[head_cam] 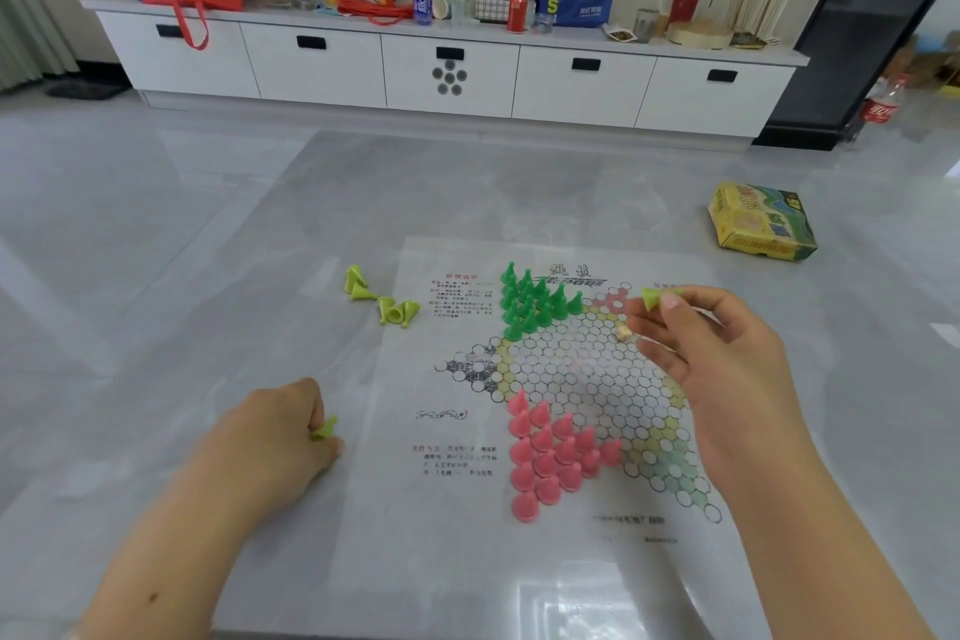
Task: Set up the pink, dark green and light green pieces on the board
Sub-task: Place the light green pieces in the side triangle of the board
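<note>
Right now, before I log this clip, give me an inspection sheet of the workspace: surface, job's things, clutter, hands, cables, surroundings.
Surface: glossy grey table carrying the paper board.
Job's things: dark green pieces stand on the board's far-left point; pink pieces on its near-left point; loose light green pieces lie off the board.
Clutter: yellow game box far right; small beige bit on the board.
Hands: left hand grips a light green piece; right hand pinches another above the board.
Cables: nothing seen.
Surroundings: white cabinet with bags, bottles and a can.
</note>
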The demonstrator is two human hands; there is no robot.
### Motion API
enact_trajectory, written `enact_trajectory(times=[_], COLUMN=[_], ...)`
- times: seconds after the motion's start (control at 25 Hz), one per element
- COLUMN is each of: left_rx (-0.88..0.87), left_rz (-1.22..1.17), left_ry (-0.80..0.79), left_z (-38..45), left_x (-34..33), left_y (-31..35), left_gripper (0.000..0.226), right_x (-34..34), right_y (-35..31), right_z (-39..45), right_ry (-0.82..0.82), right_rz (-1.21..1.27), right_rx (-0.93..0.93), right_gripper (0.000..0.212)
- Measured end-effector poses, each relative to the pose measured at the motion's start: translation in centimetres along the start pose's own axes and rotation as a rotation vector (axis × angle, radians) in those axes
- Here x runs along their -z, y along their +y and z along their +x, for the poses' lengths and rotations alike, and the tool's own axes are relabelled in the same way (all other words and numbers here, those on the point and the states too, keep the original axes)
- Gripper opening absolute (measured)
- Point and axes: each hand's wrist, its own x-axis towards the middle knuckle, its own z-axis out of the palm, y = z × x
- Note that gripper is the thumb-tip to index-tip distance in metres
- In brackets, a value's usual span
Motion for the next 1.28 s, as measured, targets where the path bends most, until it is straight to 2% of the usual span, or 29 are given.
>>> enact_trajectory(times=[0.2, 0.32, 0.4, 0.56, 0.72, 0.8, 0.96, 1.28], left_rx=[-0.046, -0.136, -0.201, -0.272, -0.301, -0.308, -0.326, -0.324], left_rz=[-0.093, -0.165, -0.178, -0.208, -0.234, -0.236, -0.231, -0.251], left_ry=[0.145, 0.188, 0.186, 0.170, 0.151, 0.135, 0.115, 0.110], left_z=[0.0, -0.6, -0.9, -1.2, -1.4, -1.5, -1.8, -1.6], left_x=[-0.1, -0.3, -0.6, -1.5, -2.3, -2.5, -2.9, -2.1], left_y=[1.6, 3.8, 5.1, 6.6, 7.4, 7.7, 7.6, 6.9], left_gripper=[0.013, 0.007, 0.005, 0.007, 0.015, 0.018, 0.015, 0.013], right_x=[4.0, 6.1, 6.3, 5.8, 5.4, 5.2, 4.8, 4.3], right_y=[-0.5, 0.6, 1.5, 3.3, 4.8, 5.4, 6.0, 6.1], right_z=[2.0, 2.8, 3.4, 4.5, 5.8, 6.1, 6.4, 6.5], right_ry=[0.266, 0.350, 0.336, 0.244, 0.204, 0.196, 0.214, 0.176], right_rz=[-0.027, -0.129, -0.267, -0.607, -0.639, -0.743, -0.957, -1.065], right_rx=[0.067, 0.057, 0.053, 0.092, 0.083, 0.113, 0.130, 0.091], right_gripper=[0.013, 0.015, 0.016, 0.007, 0.006, 0.007, 0.011, 0.013])
